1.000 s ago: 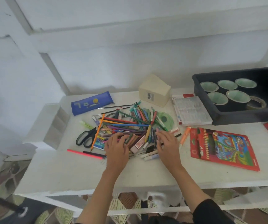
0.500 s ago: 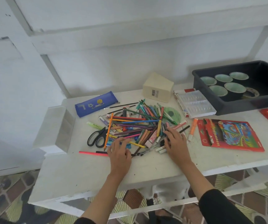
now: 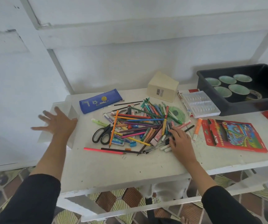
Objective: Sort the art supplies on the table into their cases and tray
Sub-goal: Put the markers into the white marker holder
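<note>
Dozens of coloured pencils, pens and markers lie crossed in a pile [image 3: 143,125] at the middle of the white table [image 3: 114,168]. My right hand [image 3: 181,140] rests palm down on the pile's right edge. Its fingers are nearly straight over a few white-capped markers and hold nothing that I can see.

Black-handled scissors [image 3: 103,135] lie at the pile's left, beside a small blue staple box [image 3: 118,141] printed "No.10" and a blue sharpener [image 3: 132,144]. A pink pencil [image 3: 103,150] lies alone along the near side. An orange marker [image 3: 197,129] lies just right of my right hand, between it and a flat red card pack [image 3: 233,136] with a swirling bright picture; its print is too small to read.

Behind the pile sit a soft blue pencil case [image 3: 100,101] with pale marks and a yellow ball emblem, a wedge-topped cream box [image 3: 162,88] bearing a barcode label, and a ribbed clear plastic case [image 3: 199,103]. Just beside the clear case is a dark plastic tray [image 3: 246,106], which holds five round green-topped cups [image 3: 239,90] and a tape roll [image 3: 256,95].

My left hand [image 3: 57,122] is spread wide and blurred over a white organizer [image 3: 72,112] at the table's left end; I cannot tell whether it touches it.
</note>
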The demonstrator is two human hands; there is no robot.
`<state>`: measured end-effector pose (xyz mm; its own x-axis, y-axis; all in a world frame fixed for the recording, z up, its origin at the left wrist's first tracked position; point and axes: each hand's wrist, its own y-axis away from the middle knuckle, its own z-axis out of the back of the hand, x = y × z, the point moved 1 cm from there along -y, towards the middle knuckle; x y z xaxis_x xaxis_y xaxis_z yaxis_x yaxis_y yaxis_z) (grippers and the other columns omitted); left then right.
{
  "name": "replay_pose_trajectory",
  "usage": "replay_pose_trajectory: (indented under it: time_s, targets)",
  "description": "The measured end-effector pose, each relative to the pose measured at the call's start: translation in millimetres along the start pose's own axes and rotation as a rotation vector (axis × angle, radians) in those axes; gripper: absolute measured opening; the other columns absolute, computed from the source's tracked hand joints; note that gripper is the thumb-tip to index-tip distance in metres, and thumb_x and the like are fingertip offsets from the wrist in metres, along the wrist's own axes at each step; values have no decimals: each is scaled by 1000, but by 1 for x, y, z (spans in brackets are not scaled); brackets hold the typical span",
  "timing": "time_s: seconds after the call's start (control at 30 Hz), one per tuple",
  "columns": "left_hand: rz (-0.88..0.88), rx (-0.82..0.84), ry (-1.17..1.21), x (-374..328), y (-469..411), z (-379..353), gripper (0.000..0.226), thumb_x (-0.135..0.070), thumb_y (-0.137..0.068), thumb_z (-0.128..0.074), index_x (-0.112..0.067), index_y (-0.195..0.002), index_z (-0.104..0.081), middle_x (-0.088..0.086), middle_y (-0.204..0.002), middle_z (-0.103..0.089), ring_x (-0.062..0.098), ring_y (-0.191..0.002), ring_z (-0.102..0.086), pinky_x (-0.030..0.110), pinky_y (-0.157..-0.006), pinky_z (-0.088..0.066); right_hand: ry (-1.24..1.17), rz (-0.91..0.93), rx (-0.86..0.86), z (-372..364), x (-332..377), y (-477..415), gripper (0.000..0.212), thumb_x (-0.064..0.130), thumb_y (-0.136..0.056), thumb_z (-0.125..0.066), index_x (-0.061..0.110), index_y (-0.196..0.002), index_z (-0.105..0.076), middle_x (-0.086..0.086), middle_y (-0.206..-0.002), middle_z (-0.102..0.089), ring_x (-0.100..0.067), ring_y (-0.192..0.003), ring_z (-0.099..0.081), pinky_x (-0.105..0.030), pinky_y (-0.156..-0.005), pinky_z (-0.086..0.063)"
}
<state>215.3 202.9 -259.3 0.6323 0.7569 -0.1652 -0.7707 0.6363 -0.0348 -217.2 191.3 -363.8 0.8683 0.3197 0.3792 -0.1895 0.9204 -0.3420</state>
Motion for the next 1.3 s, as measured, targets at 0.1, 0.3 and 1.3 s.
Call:
replay_pose_trajectory:
  time_s: [0.1, 0.3, 1.3]
  targets:
    - [91, 137, 50, 20, -12, -8, 96, -60, -82, -57, -17, -151, -5, 24, -155, -10, 42, -142, -10, 75, -103, -4, 2, 4, -5, 0, 1, 1, 36, 24, -92, -43, 8, -120, -60, -8, -129, -56, -27, -117, -53, -48, -94, -45]
    - [59, 63, 58, 30, -4, -21, 73, -51, -89, -50, -13, -144, -21, 24, -138, -32, 37, -129, -28, 64, -103, -22, 15, 32, -23, -1, 0, 2, 47, 31, -91, -31, 7, -117, -61, -9, -126, -58, -28, -114, -56, -48, -91, -47]
    - [-207, 98, 1147, 119, 47, -36, 136, -16, -56, -91, -50, -146, 6, -11, -133, -29, 14, -126, -36, 42, -104, -39, -135, 650, 170, -69, 186, -9, 29, 15, -81, -52, 19, -107, -64, 4, -108, -63, -17, -103, -59, -38, -95, -46]
